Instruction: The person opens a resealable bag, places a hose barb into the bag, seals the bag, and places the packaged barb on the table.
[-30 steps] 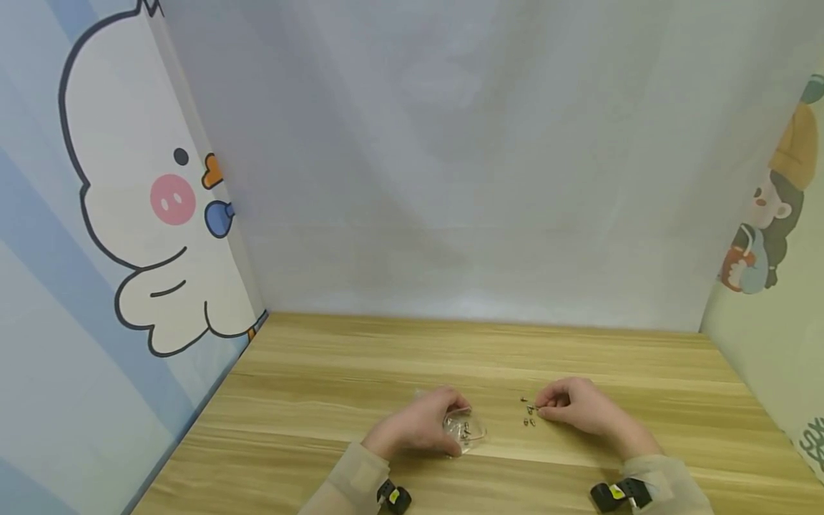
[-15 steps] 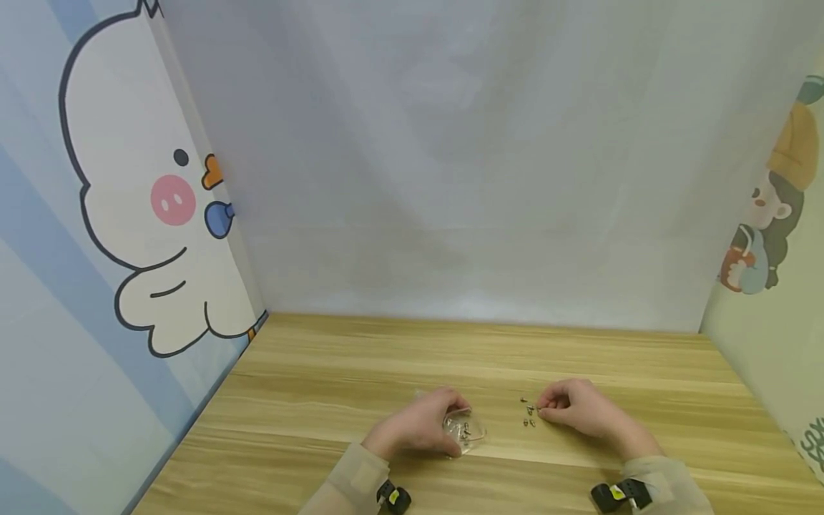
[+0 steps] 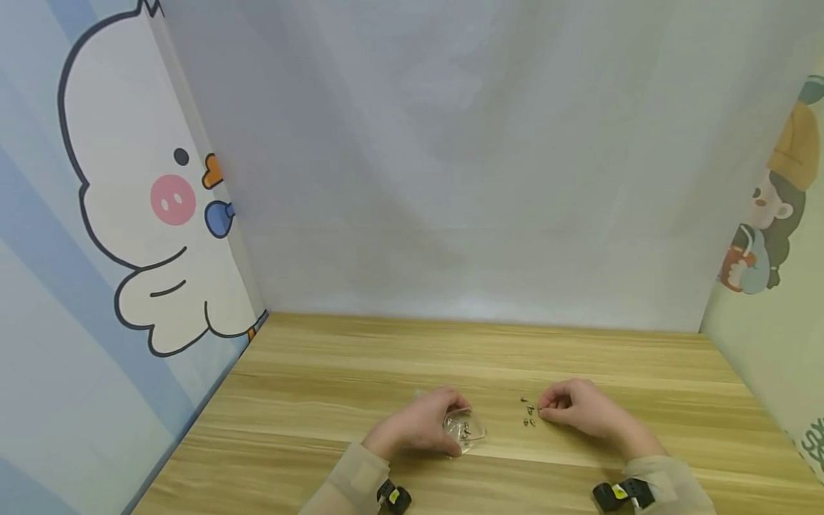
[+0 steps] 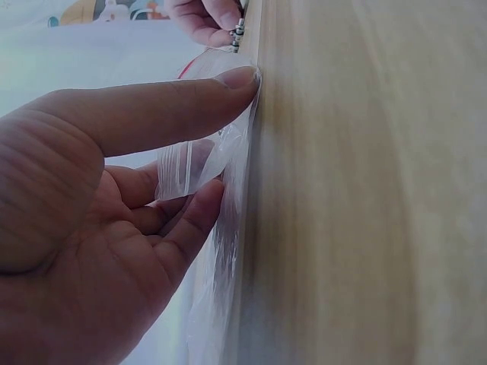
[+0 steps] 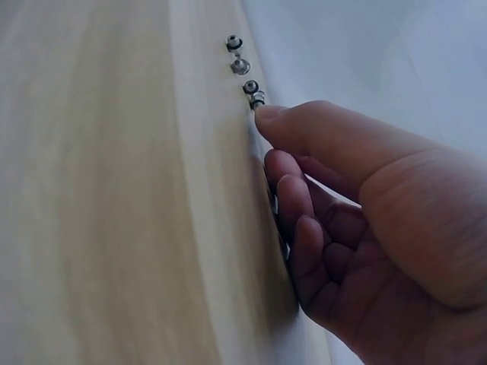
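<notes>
On the wooden table, my left hand (image 3: 425, 422) holds the mouth of a clear zip bag (image 3: 475, 438) between thumb and fingers. Several small metal screws (image 3: 466, 429) show through the plastic. In the left wrist view the bag's ridged edge (image 4: 179, 169) stands up between my thumb and fingers. To the right, a loose group of small screws (image 3: 529, 410) lies on the tabletop. My right hand (image 3: 582, 408) is at that group's right side, thumb and index finger pinching a small screw, mostly hidden by the fingertips. The right wrist view shows more screws (image 5: 240, 66) beyond the thumb tip.
The wooden table (image 3: 360, 350) runs back to a pale grey curtain (image 3: 450, 179). Printed cartoon panels stand on both sides, a white figure (image 3: 122, 129) at left and a child figure (image 3: 766, 214) at right.
My right hand has shifted very slightly to the right, away from the loose screws. The left hand and the bag have stayed in place.
</notes>
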A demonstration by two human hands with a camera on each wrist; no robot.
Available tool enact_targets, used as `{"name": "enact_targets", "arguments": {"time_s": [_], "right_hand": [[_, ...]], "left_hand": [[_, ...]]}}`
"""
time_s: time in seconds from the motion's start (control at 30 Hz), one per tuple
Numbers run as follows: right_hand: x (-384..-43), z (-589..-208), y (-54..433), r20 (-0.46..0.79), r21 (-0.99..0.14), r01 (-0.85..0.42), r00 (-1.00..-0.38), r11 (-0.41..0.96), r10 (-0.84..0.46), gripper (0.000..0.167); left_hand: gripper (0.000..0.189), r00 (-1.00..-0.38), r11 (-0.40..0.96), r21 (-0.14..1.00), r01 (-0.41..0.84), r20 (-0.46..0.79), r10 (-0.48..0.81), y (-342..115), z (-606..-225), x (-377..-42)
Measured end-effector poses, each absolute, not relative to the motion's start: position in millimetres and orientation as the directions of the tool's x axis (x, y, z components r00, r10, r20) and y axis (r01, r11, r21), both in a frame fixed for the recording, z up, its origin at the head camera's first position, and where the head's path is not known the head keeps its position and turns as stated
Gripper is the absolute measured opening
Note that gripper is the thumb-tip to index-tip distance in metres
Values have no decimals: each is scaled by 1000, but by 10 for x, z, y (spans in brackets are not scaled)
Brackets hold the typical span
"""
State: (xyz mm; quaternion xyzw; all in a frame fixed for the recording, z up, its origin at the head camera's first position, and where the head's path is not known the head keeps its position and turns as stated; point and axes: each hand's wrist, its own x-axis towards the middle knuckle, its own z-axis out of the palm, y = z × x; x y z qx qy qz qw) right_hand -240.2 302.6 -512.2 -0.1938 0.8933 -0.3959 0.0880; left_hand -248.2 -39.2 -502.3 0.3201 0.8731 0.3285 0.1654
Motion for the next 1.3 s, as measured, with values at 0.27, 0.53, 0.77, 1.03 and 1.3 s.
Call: {"name": "enact_targets", "arguments": {"time_s": [0.27,0.53,0.77,1.03,1.3], "right_hand": [[-2413,-5098,3023,-12,-751,-269,-907,603,-420,7],[-2395,-5021,2920,30,-733,-309,-905,606,-425,6],[-2377,-4948,2751,59,-725,-351,-889,593,-454,7],[-2384,-4860,2528,70,-718,-381,-872,583,-484,6],[-2389,-4821,2249,91,-736,-423,-836,528,-541,4]], "left_hand": [[65,-741,582,676,452,-78,666,-393,-5013,-2481],[64,-740,583,677,450,-83,668,-393,-5011,-2472],[64,-738,578,682,448,-82,669,-391,-5008,-2469],[64,-734,569,686,454,-74,675,-400,-5002,-2482],[64,-733,574,677,460,-75,676,-404,-4986,-2478]]}}
